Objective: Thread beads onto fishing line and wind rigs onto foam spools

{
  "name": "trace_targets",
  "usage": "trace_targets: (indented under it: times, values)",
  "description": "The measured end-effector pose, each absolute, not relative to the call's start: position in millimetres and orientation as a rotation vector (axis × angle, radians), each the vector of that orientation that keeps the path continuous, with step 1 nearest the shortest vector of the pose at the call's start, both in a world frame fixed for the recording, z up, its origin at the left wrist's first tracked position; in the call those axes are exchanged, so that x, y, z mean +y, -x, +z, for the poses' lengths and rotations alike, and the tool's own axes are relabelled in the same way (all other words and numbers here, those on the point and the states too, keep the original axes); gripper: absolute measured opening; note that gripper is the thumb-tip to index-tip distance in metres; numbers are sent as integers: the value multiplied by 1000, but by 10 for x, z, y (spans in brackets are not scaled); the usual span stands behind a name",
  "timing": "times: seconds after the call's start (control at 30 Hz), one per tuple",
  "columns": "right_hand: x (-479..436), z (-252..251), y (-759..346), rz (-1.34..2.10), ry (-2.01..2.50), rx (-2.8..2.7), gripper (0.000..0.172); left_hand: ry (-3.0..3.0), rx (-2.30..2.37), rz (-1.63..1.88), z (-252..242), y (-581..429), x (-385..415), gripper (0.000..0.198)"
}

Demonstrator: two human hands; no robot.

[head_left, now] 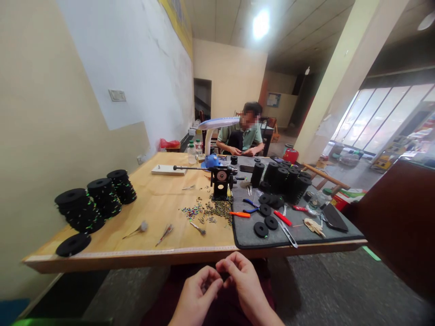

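My left hand (pixel 200 292) and my right hand (pixel 242 281) meet over my lap, just below the table's front edge. Both have bent fingers pinched together, thumb against fingertips. Whatever lies between the fingertips is too small and dark to make out. Beyond them on the wood lie a heap of small brass-coloured pieces (pixel 219 209) and a patch of coloured beads (pixel 192 212). Bundles of thin stems, one of them a grey-tipped bundle (pixel 199 227), lie nearer the edge. A black machine with a round dial (pixel 221 181) stands behind the heap.
Stacks of black foam discs stand at the left (pixel 103 199) and right (pixel 282 179). The grey mat (pixel 244 235) bears blue-handled pliers (pixel 253 208), an orange tool (pixel 240 214), scissors (pixel 287 231) and loose discs. A desk lamp (pixel 211 160) stands behind. Another person (pixel 243 136) sits across the table.
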State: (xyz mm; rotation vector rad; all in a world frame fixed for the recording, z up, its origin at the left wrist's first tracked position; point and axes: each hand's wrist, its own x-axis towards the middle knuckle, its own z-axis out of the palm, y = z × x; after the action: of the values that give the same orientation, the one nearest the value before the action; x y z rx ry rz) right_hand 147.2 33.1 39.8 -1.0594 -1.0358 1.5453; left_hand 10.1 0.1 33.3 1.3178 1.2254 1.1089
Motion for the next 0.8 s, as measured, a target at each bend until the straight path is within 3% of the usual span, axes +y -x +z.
trace_targets:
  times: [0.23, 0.43, 0.57, 0.8]
  values:
    - [350, 368, -1451, 1583, 1240, -1270, 26, -1454, 1471, 1262, 474, 2, 30, 23]
    - [322, 286, -1448, 1264, 1315, -1554, 12, -1504, 1443, 1255, 541, -113, 126, 15]
    - [302, 322, -1467, 1232, 1281, -1598, 22, -1451, 1397, 1242, 545, -119, 140, 20]
    - [290, 325, -1430, 1559, 1163, -1462, 34, -1203, 1304, 1232, 493, -62, 126, 28]
